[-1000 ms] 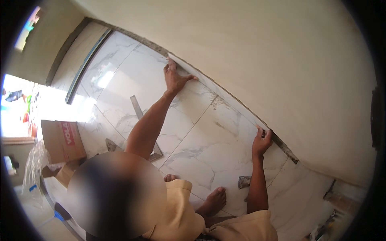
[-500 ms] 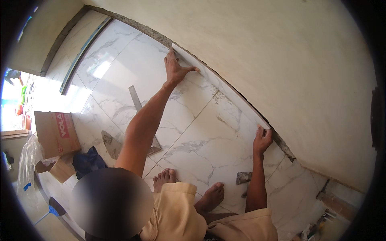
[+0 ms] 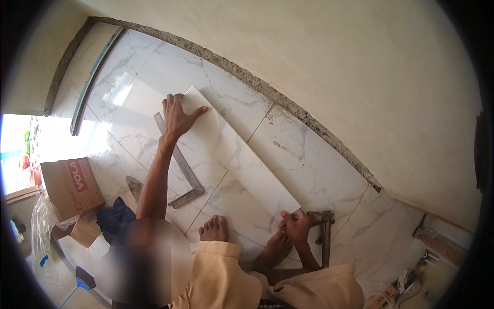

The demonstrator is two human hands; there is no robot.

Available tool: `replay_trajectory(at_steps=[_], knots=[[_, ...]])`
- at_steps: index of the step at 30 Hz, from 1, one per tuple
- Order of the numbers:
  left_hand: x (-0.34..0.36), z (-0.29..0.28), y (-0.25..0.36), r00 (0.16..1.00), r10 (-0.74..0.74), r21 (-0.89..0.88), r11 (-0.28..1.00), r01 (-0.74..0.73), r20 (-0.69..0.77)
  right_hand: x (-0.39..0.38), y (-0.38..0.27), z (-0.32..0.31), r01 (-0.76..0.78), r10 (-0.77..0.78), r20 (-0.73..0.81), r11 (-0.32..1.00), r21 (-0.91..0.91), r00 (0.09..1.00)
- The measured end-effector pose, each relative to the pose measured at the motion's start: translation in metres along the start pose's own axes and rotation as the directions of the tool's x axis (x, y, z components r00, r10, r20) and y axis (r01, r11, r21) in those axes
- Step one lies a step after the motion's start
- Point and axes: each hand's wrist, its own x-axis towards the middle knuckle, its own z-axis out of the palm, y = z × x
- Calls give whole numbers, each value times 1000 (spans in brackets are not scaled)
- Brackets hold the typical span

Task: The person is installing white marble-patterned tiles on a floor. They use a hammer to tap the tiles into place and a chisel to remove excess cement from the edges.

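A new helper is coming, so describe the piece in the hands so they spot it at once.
Find the large cream wall with a rough grey band along its foot. Over the marbled floor tiles in front, the left hand and right hand hold a white strip near opposite ends. Unlike the broad, laid tiles around it, it is a long, narrow, loose piece.

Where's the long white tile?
In the head view, the tile is near the middle, upper-left end at the left hand, lower-right end at the right hand.
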Motion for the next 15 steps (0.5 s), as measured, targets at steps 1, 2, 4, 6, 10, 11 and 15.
replay_trajectory(at_steps=[1,2,4,6,10,11,15], knots=[[-5,-4,-3,1000,-2,44,999,1,11,-4,10,4,-33,34,20,999,-16,999],[-10,-8,-5,1000,-4,88,996,2,22,-6,16,4,-66,68,39,997,-33,997],[-19,-10,-20,999,45,149,988,-42,-19,-6,15,5,9,-1,68,994,-110,998],[-26,-13,-29,999,19,154,988,-14,-32,-4,6,5,51,-31,106,980,-194,994],[-31,-27,-29,991,-113,281,956,88,74,1,-18,6,20,39,162,937,-348,986],[-28,-17,-32,997,-71,312,949,56,37,2,-20,6,-1,69,165,925,-380,984],[-2,33,5,996,40,121,992,-30,-83,4,-25,14,10,76,199,916,-401,977]])
